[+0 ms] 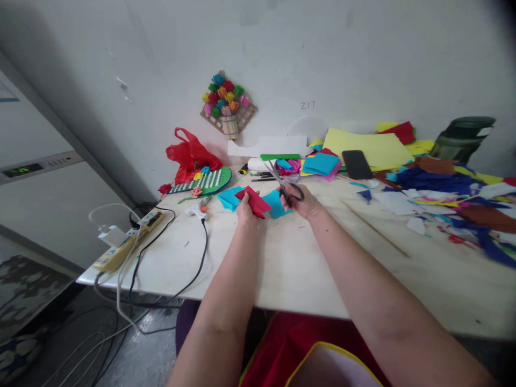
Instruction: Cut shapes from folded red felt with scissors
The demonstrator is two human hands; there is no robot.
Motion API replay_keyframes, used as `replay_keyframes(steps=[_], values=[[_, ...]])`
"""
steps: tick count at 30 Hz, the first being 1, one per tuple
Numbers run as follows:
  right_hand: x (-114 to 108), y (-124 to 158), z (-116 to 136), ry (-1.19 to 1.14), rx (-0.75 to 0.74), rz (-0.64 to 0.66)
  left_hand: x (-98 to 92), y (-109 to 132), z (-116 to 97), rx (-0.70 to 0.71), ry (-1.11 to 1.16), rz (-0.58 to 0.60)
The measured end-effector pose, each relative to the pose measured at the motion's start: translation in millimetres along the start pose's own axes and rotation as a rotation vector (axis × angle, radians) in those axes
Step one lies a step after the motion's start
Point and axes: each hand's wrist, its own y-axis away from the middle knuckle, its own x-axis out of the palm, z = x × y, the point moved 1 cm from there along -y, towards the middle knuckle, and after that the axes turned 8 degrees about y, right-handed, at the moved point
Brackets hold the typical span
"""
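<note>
My left hand (pixel 246 210) grips a folded piece of red paper (pixel 255 201) above the table. My right hand (pixel 303 203) is wrapped round the black handles of a pair of scissors (pixel 277 174), whose blades point up and away and stand apart. The blades are to the right of the red paper, not touching it. Blue paper (pixel 277 204) lies on the table between and behind my hands, and another blue sheet (pixel 229 199) shows to the left of the red paper.
A glue gun (pixel 198 209), its cord and a power strip (pixel 128 244) are at the left. Behind stand a red plastic bag (pixel 192 153) and a green board (pixel 220 181). To the right lie a phone (pixel 357 164), a wooden stick (pixel 374 228), paper scraps (pixel 435 183) and a dark bottle (pixel 459 141).
</note>
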Motion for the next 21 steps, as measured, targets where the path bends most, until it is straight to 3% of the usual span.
replay_keyframes(steps=[3, 7, 9, 11, 15, 21], values=[[-11, -4, -2, 0.254, 0.085, -0.304, -0.3, -3, -1, 0.004, 0.009, -0.057], [-29, -4, -7, 1.038, 0.23, -0.53, -1.8, -7, -1, 0.021, 0.019, -0.071], [-34, -3, -7, 1.326, 0.309, -0.53, -2.2, -7, -1, 0.03, 0.03, -0.076], [-37, -1, -6, 1.44, 0.417, -0.496, -1.8, -7, -1, 0.035, 0.047, -0.085], [-37, -2, -6, 1.461, 0.535, -0.423, 1.6, -1, -1, 0.015, 0.073, -0.082], [-34, -1, -10, 1.494, 0.501, -0.422, 5.2, 7, -1, -0.037, 0.011, -0.005]])
